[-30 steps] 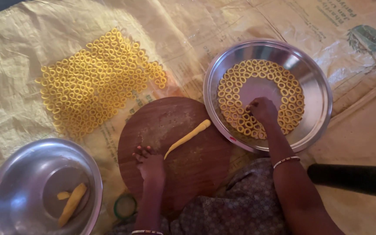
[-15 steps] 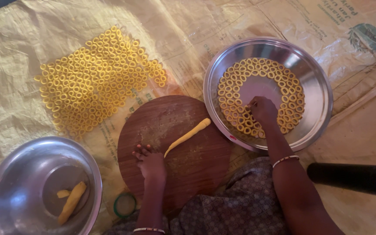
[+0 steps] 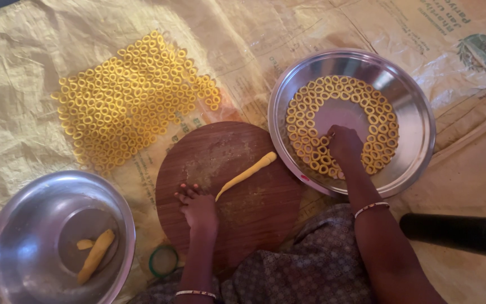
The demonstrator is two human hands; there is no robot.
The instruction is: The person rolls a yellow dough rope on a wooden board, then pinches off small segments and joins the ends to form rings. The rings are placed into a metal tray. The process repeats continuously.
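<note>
**Ana:** Head view, the only one. How would that dough rope handle?

**Ben:** Soft and light, I'd judge. It lies slantwise across the middle of the round board, thin end low, thick end toward the board's upper right edge. Lifted by one end it would likely sag or stretch, so a gentle pinch near the middle looks safest.

**Ana:** And the rings?

**Ben:** Same dough, so fragile; squeeze one and it flattens. Better taken lightly by the outer rim. Some line the tray floor in a band round a bare middle; many more lie on the sack past the board's upper left edge.

**Ana:** Left hand?

**Ben:** Palm down on the board's left part, fingers loosely spread, holding nothing. Its fingertips are just beside the rope's thin end; touching or not, I cannot tell.

**Ana:** Right hand?

**Ben:** Inside the tray, fingers drawn together over the rings near the lower rim. Whether a ring is pinched there, I cannot tell.

**Ana:** The bowl?

**Ben:** Below the sack's ring patch, left of the board, with two dough pieces inside.
</note>
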